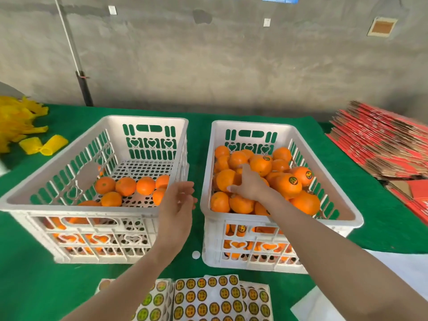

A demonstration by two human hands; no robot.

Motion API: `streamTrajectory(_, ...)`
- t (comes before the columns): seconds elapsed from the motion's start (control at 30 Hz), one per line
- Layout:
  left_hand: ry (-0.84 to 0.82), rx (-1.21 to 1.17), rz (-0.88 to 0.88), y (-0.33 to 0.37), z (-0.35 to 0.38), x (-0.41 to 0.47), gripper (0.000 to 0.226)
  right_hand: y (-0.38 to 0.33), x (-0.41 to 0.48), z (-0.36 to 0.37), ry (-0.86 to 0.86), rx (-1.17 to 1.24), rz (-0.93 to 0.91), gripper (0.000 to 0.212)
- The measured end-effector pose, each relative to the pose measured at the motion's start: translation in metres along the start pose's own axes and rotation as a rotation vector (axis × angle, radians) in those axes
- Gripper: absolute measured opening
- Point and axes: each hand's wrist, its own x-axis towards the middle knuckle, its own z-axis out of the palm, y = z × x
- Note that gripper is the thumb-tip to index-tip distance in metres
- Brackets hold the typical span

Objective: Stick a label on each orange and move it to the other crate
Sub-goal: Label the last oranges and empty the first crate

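Two white plastic crates stand side by side on the green cloth. The left crate (46,198) holds several unlabelled oranges (125,186) at its near end. The right crate (342,212) is heaped with oranges, some bearing round gold labels (293,180). My right hand (249,185) reaches into the right crate and rests on the pile, fingers spread over an orange (225,179); whether it grips one I cannot tell. My left hand (178,202) hovers between the crates at the left crate's near right corner, fingers apart and holding nothing. Sheets of round labels (208,300) lie at the front.
Yellow foam nets (44,144) lie at the far left. A stack of flattened red cartons (382,144) fills the right side. White paper (405,265) lies at the front right. A single white backing disc (196,254) sits between the crates. A grey wall stands behind the table.
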Motion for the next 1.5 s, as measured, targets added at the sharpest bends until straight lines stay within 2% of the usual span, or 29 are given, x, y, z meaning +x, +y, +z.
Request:
streamTrajectory(0.07,-0.027,0.089,0.055,-0.018,-0.012,-0.027,0.033,-0.008,-0.015,-0.010,0.060,0.027,-0.018,0.071)
streamTrajectory(0.13,-0.156,0.186,-0.041,-0.040,-0.020,-0.048,0.037,-0.017,-0.038,-0.018,0.258,0.158,-0.092,0.056)
streamTrajectory(0.2,-0.394,0.419,-0.175,-0.066,-0.026,-0.061,0.032,-0.028,-0.074,-0.017,0.489,0.370,-0.286,0.035)
streamTrajectory(0.23,-0.542,0.543,-0.252,-0.078,-0.028,-0.065,0.031,-0.030,-0.094,-0.010,0.539,0.448,-0.403,0.026)
streamTrajectory(0.27,-0.692,0.630,-0.322,-0.089,-0.029,-0.068,0.042,-0.030,-0.115,0.001,0.525,0.484,-0.500,0.018)
streamTrajectory(0.33,-0.936,0.781,-0.378,-0.107,-0.028,-0.072,0.074,-0.022,-0.150,0.033,0.326,0.462,-0.573,0.013)
streamTrajectory(0.43,-1.084,1.107,-0.229,-0.117,-0.021,-0.073,0.093,0.003,-0.170,0.087,-0.136,0.283,-0.410,0.022)
streamTrajectory(0.5,-1.066,1.205,-0.150,-0.118,-0.015,-0.072,0.091,0.019,-0.167,0.115,-0.284,0.220,-0.259,0.026)
streamTrajectory(0.6,-1.042,1.209,-0.187,-0.113,-0.010,-0.066,0.080,0.028,-0.162,0.141,-0.283,0.206,-0.141,0.026)
streamTrajectory(0.67,-0.988,1.072,-0.285,-0.105,-0.009,-0.062,0.052,0.027,-0.161,0.150,-0.239,0.196,-0.113,0.021)
streamTrajectory(0.73,-0.873,0.757,-0.402,-0.096,-0.007,-0.059,0.001,0.025,-0.162,0.156,-0.197,0.165,-0.114,0.012)
streamTrajectory(0.77,-0.807,0.641,-0.484,-0.094,-0.004,-0.059,0.016,0.024,-0.164,0.158,-0.178,0.158,-0.116,0.011)
streamTrajectory(0.8,-0.760,0.539,-0.551,-0.090,-0.003,-0.059,0.022,0.024,-0.166,0.160,-0.154,0.164,-0.114,0.011)
streamTrajectory(0.93,-0.759,0.363,-0.765,-0.085,0.000,-0.062,0.012,0.021,-0.175,0.162,-0.060,0.206,-0.115,0.012)
streamTrajectory(1.07,-0.644,0.105,-0.961,-0.086,-0.006,-0.065,0.006,0.022,-0.178,0.162,0.025,0.217,-0.158,0.016)
streamTrajectory(1.2,-0.633,0.025,-1.042,-0.087,-0.006,-0.063,0.009,0.019,-0.182,0.161,0.164,0.181,-0.242,0.008)
streamTrajectory(1.37,-0.628,0.000,-1.111,-0.089,-0.005,-0.062,0.012,0.018,-0.187,0.160,0.290,0.133,-0.368,0.024)
streamTrajectory(1.5,-0.660,-0.082,-1.189,-0.089,-0.005,-0.061,0.014,0.019,-0.192,0.161,0.341,0.146,-0.330,0.019)
